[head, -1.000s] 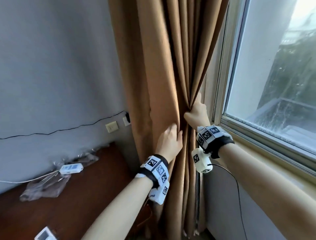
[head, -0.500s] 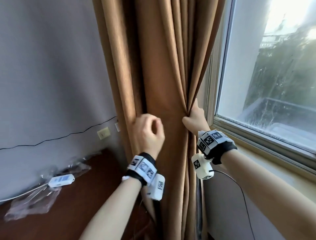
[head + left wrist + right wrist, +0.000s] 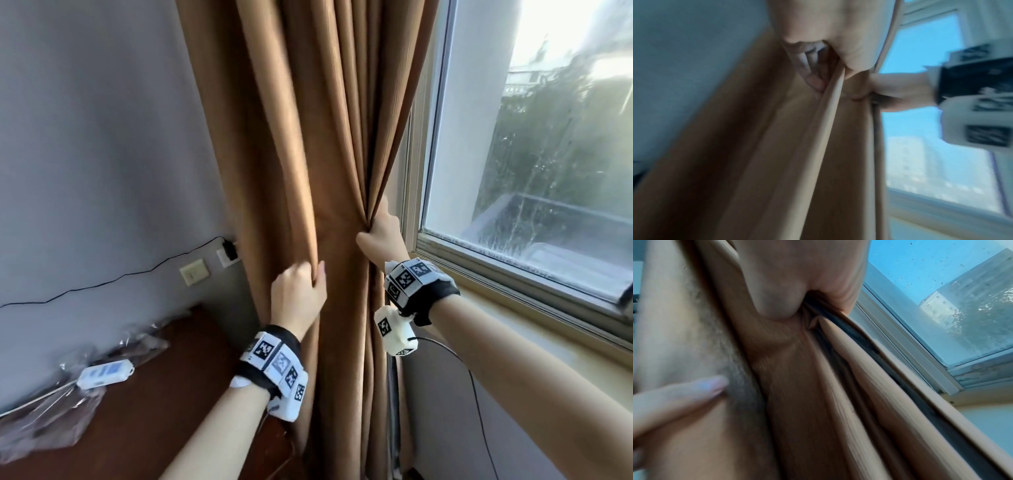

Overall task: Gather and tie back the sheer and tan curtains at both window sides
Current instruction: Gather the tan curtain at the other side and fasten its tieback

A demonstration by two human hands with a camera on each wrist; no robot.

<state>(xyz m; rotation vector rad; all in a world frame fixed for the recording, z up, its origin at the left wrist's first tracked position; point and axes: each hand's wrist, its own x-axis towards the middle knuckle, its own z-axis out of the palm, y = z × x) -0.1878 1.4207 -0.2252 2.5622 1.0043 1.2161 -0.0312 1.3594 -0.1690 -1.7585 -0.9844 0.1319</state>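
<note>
L hand [image 3: 297,294]: grips a fold of tan curtain [image 3: 329,144].
R hand [image 3: 382,236]: clutches bunched folds beside window [image 3: 534,144].

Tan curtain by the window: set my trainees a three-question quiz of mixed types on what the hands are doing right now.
1. True or false: the right hand grips the bunched folds of the tan curtain beside the window frame.
2. Multiple choice: the left hand holds A) a curtain fold, B) the black cable, C) nothing.
3. Fill in: the white device lies on the brown ____.

Key: 1 true; 2 A; 3 table.
</note>
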